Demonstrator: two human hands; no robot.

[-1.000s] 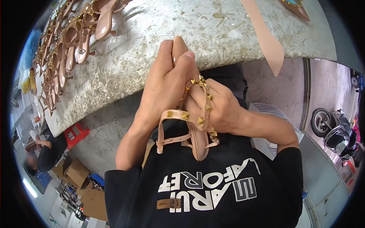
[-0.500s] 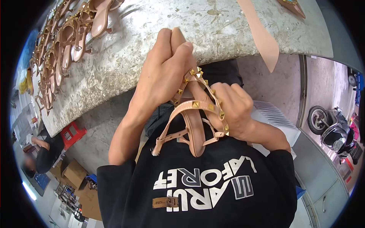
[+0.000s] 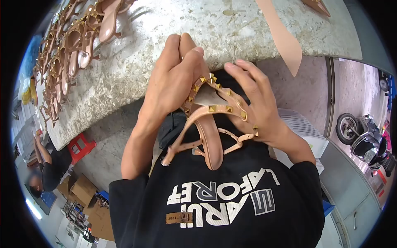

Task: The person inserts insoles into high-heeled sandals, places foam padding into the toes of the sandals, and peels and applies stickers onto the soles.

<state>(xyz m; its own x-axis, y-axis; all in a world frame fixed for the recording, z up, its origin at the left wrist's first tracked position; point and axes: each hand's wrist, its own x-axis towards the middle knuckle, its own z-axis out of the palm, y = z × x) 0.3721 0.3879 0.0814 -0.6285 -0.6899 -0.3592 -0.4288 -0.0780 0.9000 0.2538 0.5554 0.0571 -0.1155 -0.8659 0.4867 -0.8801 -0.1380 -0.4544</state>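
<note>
A beige-pink sandal [image 3: 209, 142] with gold pyramid studs is held in front of my chest, its heel end pointing towards me. My left hand [image 3: 171, 80] is closed around the toe end and hides it. On the other side, my right hand [image 3: 260, 101] has its fingers stretched out and apart, beside the studded straps. Its thumb lies partly behind the strap, touching or nearly touching it. A thin ankle strap [image 3: 235, 142] with a buckle hangs at the right of the sandal, and another loose strap end [image 3: 167, 159] sticks out at the left.
A worn, stained table [image 3: 136, 62] curves ahead of me. Several similar sandals [image 3: 74, 43] stand at its left, and a flat beige sole-shaped piece [image 3: 287, 45] overhangs its front edge. A red stool [image 3: 80, 146], cardboard boxes [image 3: 82, 188], another person [image 3: 49, 161] and a parked motorbike [image 3: 364, 142] are around.
My right hand has gone from curled fingers at the studded strap to fingers stretched out, and the strap has shifted outward. My left hand keeps its hold, moving slightly left.
</note>
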